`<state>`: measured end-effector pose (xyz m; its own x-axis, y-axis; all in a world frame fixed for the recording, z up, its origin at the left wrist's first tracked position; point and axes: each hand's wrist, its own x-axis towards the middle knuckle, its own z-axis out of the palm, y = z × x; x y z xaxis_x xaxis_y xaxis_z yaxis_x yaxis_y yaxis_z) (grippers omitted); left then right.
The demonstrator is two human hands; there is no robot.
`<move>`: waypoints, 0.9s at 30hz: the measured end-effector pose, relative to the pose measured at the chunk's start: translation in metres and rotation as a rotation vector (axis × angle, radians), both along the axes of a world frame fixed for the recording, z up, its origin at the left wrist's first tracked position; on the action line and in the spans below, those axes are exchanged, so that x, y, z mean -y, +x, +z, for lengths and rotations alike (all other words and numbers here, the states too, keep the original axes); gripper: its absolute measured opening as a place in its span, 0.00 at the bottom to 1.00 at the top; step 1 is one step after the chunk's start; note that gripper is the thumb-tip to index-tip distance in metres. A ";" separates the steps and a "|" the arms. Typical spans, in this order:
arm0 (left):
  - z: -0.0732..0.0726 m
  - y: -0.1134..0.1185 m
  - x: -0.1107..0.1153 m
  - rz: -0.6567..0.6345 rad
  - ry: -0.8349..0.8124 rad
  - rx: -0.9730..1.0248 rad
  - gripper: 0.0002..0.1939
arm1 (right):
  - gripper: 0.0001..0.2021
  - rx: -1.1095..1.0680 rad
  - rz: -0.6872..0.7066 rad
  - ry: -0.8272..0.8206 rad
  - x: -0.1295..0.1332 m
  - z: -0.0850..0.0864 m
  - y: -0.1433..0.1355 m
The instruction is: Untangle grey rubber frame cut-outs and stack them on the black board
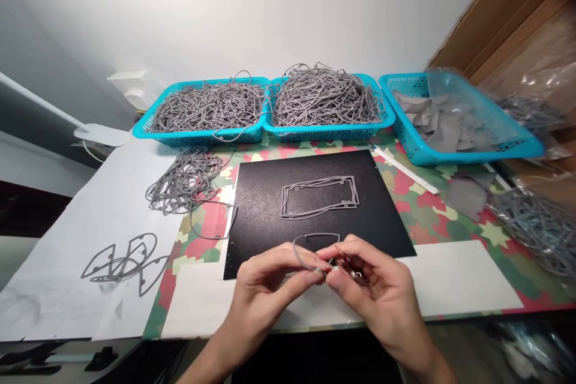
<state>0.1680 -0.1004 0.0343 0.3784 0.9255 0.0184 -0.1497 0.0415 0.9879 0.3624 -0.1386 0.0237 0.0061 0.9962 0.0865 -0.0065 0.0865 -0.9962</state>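
A thin grey rubber gasket point(296, 250) is pinched between the thumb and fingers of my left hand point(274, 282); its loop rises above the fingertips. My right hand point(375, 285) meets the left at the fingertips, closed around a small shiny reddish-brown tool point(355, 273). Its kind is mostly hidden by the fingers. Both hands are over the near edge of a black mat point(261, 216). Beyond them on that mat lie several flat rectangular grey gaskets point(319, 211), stacked loosely on one another.
Two blue baskets point(202, 137) heaped with grey gaskets stand at the back. A third blue basket point(477, 158) holds flat grey pieces. A tangled gasket pile point(184, 183) and several loose gaskets point(121, 267) lie left. A white strip point(407, 171) and bagged gaskets point(535, 228) are right.
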 end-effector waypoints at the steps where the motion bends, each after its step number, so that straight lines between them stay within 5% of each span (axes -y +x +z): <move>1: 0.000 0.000 0.001 -0.009 0.023 -0.001 0.05 | 0.09 -0.008 0.014 0.000 0.000 0.001 0.001; 16: -0.007 -0.008 0.012 -0.029 0.568 -0.149 0.31 | 0.11 -0.223 0.068 -0.076 0.006 0.005 0.013; 27: -0.005 -0.014 0.016 -0.120 0.653 -0.244 0.33 | 0.11 -0.231 0.072 0.015 0.017 0.003 0.026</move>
<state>0.1544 -0.1165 0.0293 0.5415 0.7059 0.4567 0.0480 -0.5683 0.8214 0.3880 -0.1553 0.0271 -0.0432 0.9934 0.1059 -0.2410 0.0925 -0.9661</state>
